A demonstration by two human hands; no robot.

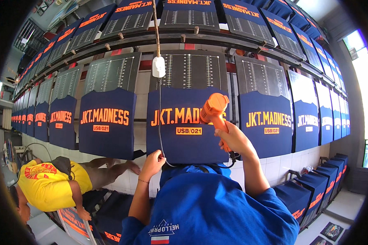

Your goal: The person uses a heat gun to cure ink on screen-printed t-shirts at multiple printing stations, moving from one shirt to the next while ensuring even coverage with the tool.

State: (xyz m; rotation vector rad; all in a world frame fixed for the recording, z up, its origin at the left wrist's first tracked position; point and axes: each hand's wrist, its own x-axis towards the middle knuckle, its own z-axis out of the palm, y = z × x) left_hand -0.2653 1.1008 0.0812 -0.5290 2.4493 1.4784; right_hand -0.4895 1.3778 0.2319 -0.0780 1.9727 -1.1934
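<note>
My right hand (237,139) is wrapped round the handle of an orange hair dryer (215,105). The dryer is over a navy shirt (171,141) stretched on a dark, scale-marked board (188,69), and hides part of its orange print. At that shirt's lower left edge, the fingers of my left hand (152,163) are pinched on a thin grey cable (160,122). The cable hangs from a white socket connector (158,66) on a hanging cord, runs past my left hand, and curves by my waist toward the dryer's handle.
Similar printed navy shirts on boards, such as the left neighbour (106,143) and right neighbour (265,143), line both sides. Behind runs a dark metal rail (126,37) with another row. At lower left, a person in a yellow shirt (55,183) handles a framed screen (75,222). More shirt boards (292,200) stand lower right.
</note>
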